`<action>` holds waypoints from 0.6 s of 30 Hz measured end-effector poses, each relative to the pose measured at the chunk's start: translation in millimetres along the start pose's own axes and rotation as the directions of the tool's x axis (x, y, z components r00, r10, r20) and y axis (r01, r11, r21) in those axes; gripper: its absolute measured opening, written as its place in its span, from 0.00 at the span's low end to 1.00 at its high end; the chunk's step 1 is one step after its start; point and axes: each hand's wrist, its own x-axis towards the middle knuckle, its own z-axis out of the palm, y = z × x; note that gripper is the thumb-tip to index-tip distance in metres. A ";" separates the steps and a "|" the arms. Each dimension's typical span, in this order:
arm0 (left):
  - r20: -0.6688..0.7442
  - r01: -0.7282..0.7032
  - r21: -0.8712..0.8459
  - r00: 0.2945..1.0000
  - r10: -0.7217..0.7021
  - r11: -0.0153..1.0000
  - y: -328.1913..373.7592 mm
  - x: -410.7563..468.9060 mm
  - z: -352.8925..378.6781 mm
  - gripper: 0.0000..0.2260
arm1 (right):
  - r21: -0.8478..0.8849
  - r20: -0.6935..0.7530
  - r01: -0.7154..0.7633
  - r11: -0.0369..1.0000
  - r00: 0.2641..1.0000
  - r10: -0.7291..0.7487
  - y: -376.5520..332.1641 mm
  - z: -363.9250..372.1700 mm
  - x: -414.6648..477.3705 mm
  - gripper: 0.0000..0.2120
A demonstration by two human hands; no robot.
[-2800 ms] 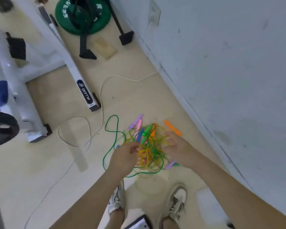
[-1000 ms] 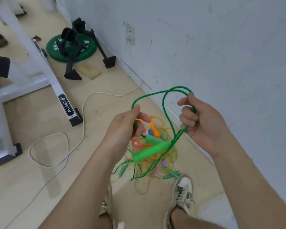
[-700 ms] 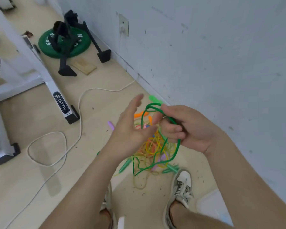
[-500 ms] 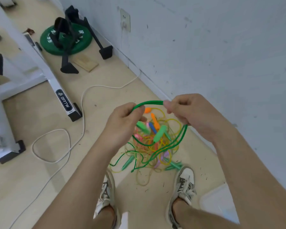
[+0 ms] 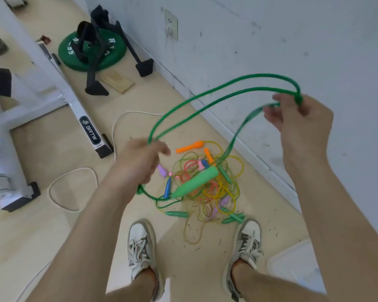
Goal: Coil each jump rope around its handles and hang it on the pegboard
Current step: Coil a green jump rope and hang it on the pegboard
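A green jump rope (image 5: 218, 90) stretches in two arcs between my hands. My left hand (image 5: 138, 162) grips the strands low at the centre. My right hand (image 5: 297, 116) pinches the looped end high on the right, near the wall. One light green handle (image 5: 194, 182) of this rope dangles below my left hand, above the pile. A tangle of other jump ropes (image 5: 207, 184) lies on the floor between my feet and the wall, with orange, blue, pink, purple and dark green handles. No pegboard is in view.
The white wall (image 5: 292, 40) runs along the right, with a socket (image 5: 170, 25). A white machine frame (image 5: 52, 79), a green weight plate (image 5: 92, 53) with a black stand and a white cable (image 5: 74, 173) lie to the left. A white tray (image 5: 292, 264) sits beside my right shoe.
My hands have moved apart: the right hand rose up and to the right, drawing the green rope out into long arcs. The light green handle now hangs lower over the pile.
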 end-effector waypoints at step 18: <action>0.305 0.222 -0.945 0.861 0.408 0.238 4.0 -5.2 -13.9 0.29 | -0.431 0.895 -0.028 0.902 0.117 0.431 -3.3 1.3 -15.4 0.11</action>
